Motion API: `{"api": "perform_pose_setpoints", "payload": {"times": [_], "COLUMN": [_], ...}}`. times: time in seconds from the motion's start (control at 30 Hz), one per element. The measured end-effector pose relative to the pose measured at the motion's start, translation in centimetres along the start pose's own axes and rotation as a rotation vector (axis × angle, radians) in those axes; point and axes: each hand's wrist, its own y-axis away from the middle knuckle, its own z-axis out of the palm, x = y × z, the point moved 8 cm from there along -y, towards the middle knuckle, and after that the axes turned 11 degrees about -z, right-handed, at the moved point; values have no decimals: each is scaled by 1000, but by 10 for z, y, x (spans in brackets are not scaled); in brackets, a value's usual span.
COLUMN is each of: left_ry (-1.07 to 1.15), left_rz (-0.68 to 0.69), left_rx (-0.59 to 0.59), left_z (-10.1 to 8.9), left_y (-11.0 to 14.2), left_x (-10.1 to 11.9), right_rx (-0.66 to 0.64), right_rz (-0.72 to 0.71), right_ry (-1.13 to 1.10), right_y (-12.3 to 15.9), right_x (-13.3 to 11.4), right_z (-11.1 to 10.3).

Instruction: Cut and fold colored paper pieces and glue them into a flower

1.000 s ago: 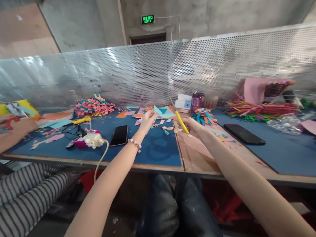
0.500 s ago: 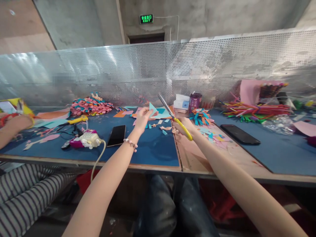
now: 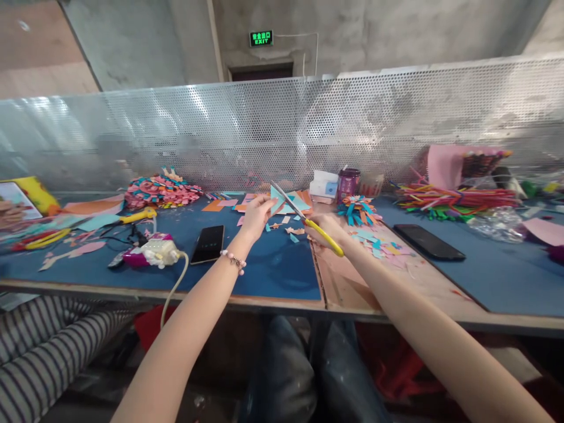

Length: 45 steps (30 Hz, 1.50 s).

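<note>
My left hand (image 3: 257, 216) pinches a small piece of light-blue paper (image 3: 276, 201) above the blue mat. Wrapped around the yellow handles of a pair of scissors (image 3: 324, 235) is my right hand (image 3: 328, 228). The scissor blades point up and left and overlap the light-blue piece; whether they cut into it I cannot tell. Beneath and behind the hands lie sheets of coloured paper (image 3: 297, 201) and small paper scraps (image 3: 294, 238).
A phone (image 3: 208, 244) and a glue-spattered power strip (image 3: 154, 251) lie to the left, near a yellow glue gun (image 3: 138, 215). Paper cutouts (image 3: 158, 191) are heaped behind. On the right are a purple cup (image 3: 349, 183), another phone (image 3: 427, 242) and pipe cleaners (image 3: 458, 197).
The scissors have moved left, bringing their blades onto the light-blue paper. At far left, a neighbour's hand has left the red and yellow scissors, which now lie on the table.
</note>
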Motion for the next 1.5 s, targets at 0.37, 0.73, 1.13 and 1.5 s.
{"api": "perform_pose_setpoints", "payload": {"times": [0.37, 0.73, 1.13, 1.5], "left_ry": [-166, -172, -180, -214], "left_rz": [36, 37, 29, 60], "left_rx": [96, 105, 125, 103], "left_z": [-4, -3, -6, -4], "left_y": [1, 3, 0, 0], "left_x": [2, 6, 3, 4], "right_rx": [-6, 1, -11, -3], "right_rz": [20, -35, 1, -40], "right_ry": [-6, -55, -35, -31], "right_y": [-1, 0, 1, 1], "right_x": [8, 8, 5, 5], "right_z": [6, 7, 3, 3]}}
